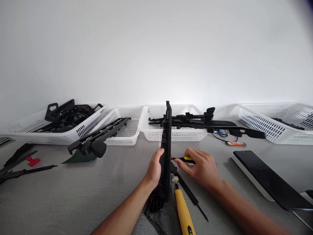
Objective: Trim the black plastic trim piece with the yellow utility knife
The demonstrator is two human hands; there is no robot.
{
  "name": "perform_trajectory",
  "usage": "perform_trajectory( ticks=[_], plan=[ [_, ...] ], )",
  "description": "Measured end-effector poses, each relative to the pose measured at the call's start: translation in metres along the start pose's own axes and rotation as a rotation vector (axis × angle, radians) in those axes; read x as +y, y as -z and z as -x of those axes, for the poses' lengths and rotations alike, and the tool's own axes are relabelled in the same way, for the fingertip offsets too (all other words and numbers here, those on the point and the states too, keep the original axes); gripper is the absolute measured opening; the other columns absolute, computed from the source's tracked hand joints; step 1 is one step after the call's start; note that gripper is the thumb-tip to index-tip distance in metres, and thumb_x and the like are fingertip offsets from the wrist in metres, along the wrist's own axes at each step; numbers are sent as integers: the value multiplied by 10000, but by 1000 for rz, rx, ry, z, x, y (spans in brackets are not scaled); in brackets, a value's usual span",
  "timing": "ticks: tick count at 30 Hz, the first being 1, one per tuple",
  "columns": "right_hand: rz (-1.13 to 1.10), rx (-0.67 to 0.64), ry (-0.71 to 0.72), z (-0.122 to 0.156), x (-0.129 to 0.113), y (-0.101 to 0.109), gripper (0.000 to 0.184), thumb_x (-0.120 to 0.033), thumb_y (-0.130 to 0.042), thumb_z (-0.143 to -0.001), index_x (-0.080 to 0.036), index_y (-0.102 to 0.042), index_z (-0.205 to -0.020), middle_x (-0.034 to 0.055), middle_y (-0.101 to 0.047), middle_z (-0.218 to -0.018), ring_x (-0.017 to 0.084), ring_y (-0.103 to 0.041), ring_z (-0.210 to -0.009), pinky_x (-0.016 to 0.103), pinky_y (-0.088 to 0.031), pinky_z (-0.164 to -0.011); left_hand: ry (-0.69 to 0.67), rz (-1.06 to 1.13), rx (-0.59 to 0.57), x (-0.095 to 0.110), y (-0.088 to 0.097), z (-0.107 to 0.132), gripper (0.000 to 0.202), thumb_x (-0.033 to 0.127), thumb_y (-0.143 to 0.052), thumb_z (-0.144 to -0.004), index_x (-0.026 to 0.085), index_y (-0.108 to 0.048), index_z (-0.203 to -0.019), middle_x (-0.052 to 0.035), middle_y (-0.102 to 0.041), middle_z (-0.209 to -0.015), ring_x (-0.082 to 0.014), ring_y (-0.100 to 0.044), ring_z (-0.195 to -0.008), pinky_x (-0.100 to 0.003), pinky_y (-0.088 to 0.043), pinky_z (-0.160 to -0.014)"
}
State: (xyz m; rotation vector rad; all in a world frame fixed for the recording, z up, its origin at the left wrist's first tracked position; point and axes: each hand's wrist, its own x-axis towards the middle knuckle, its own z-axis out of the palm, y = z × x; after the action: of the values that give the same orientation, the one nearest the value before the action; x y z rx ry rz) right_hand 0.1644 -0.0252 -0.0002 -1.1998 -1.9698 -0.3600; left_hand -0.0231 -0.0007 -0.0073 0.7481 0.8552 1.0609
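My left hand point(154, 168) grips a long black ribbed plastic part point(166, 143) and holds it on edge on the grey table, its far end pointing at the wall. My right hand point(201, 166) pinches a small black and yellow tool point(184, 159) whose tip touches the right side of the part. A yellow-handled tool point(184, 213) lies on the table just right of the part's near end, next to a thin black strip point(188, 191).
Several white baskets line the wall: one at left point(73, 133) full of black parts, one point(127, 137) with long black pieces point(97, 140) sticking out, one in the middle point(188, 133), one at right point(281, 137). A glossy black panel point(269, 178) lies at right. A red piece point(33, 161) and black strips point(22, 171) lie at left.
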Motion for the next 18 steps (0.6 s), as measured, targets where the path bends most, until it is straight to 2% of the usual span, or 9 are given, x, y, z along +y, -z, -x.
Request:
perform_trajectory(
  ticks=[6, 11, 15, 18],
  plan=[
    [-72, -21, 97, 7, 0, -4, 479, -541, -584, -1108, -244, -476, -748, -51, -518, -605, 132, -509, -509, 286, -350, -552, -71, 19, -20, 0, -1, 1, 497, 653, -768, -783, 181, -634, -860, 0, -603, -752, -128, -509, -647, -228, -449, -628],
    [-55, 46, 56, 7, 8, -8, 461, -533, -563, -1132, -237, -487, -787, -63, -525, -603, 118, -538, -491, 273, -367, -550, -24, -18, -3, 0, -2, 4, 632, 783, -759, -762, 165, -686, -875, -9, -601, -718, -131, -495, -591, -256, -413, -582],
    [-75, 21, 96, 7, 5, -6, 479, -548, -546, -1130, -245, -456, -770, -66, -495, -591, 117, -515, -484, 275, -361, -534, 17, 10, -18, 1, -2, 7, 725, 852, -793, -718, 155, -711, -903, -19, -615, -737, -141, -532, -623, -254, -426, -594],
    [-64, 27, 61, 7, 3, -5, 474, -550, -558, -1119, -246, -465, -767, -62, -515, -584, 121, -524, -477, 279, -361, -526, 30, 18, -27, 3, -1, 7, 741, 871, -823, -682, 163, -688, -852, -21, -617, -728, -146, -545, -637, -247, -424, -588]
  ],
)
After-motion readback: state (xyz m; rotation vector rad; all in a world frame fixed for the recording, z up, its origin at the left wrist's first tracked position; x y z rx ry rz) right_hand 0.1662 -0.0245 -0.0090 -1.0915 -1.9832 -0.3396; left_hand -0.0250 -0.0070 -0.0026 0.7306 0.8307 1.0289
